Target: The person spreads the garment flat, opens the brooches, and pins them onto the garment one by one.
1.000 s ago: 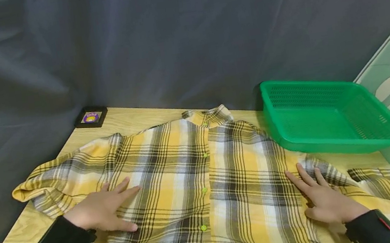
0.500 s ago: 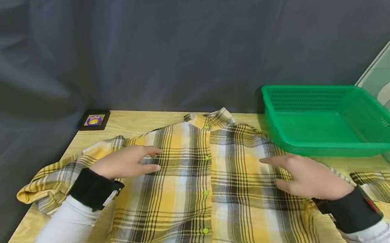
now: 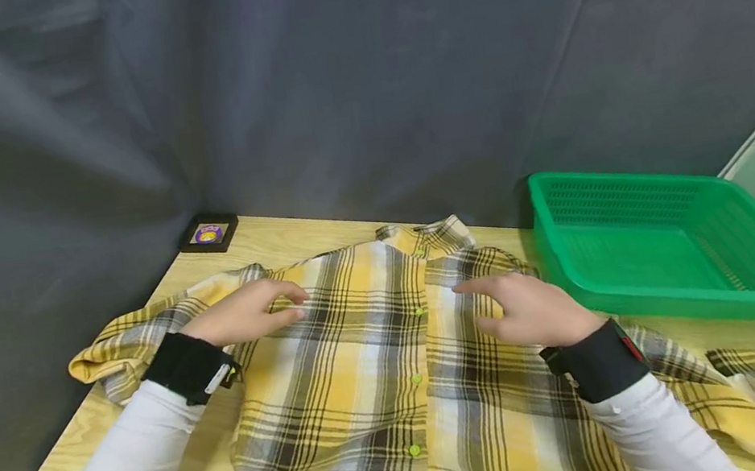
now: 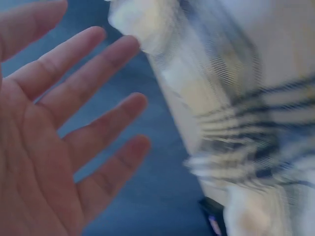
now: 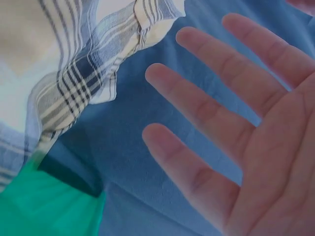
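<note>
A yellow, grey and white plaid shirt (image 3: 339,371) lies front up, its collar (image 3: 432,237) at the far side and green buttons running down the middle. Above its left shoulder area in the head view hovers my left hand (image 3: 250,311); the left wrist view shows its fingers (image 4: 93,78) spread with nothing in them. Over the other half of the chest is my right hand (image 3: 527,307), index finger extended toward the button line. Its fingers (image 5: 206,113) are relaxed and apart in the right wrist view, holding nothing. Both hands appear raised off the cloth.
A green plastic basket (image 3: 559,273) stands at the back right, close to the shirt's shoulder. On the far left corner of the wooden table (image 3: 303,230) lies a small black square (image 3: 209,234) with a purple and yellow picture. A dark curtain (image 3: 356,92) hangs behind.
Both hands have lifted from the sides of the shirt and moved up and inward toward its chest. The shirt stays spread; the head view has shifted slightly.
</note>
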A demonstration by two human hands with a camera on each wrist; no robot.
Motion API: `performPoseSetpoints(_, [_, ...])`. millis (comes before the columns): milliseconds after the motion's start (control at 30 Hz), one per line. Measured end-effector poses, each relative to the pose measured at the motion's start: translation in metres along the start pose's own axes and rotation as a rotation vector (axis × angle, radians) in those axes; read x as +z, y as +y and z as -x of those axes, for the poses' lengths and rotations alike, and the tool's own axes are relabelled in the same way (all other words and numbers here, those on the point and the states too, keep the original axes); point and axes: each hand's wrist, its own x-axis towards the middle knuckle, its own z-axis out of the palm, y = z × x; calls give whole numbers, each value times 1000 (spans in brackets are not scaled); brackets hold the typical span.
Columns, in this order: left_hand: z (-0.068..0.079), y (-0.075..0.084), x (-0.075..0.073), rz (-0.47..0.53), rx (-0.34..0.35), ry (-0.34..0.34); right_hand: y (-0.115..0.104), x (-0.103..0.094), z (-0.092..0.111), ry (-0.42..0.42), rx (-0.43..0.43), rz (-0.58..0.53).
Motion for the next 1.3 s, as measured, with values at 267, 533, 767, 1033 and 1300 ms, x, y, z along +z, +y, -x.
performPoseSetpoints(267, [10,-27,1,-4,-30,49,-7,6,-15,-21,-20,-1])
performPoseSetpoints(533, [13,-53,-25,-97,-101,94,-18,11,-39,-65,-60,-53])
performPoseSetpoints(767, [-6,-72,-47,-190,-121,157,-20,18,-47,-75,-49,-62])
performPoseSetpoints(1033, [-30,-71,-57,-203,-177,137,-20,21,-47,-61,-49,-62])
performPoseSetpoints(1300, [-34,-73,-62,-218,-207,131,-29,32,-51,-42,-86,-110])
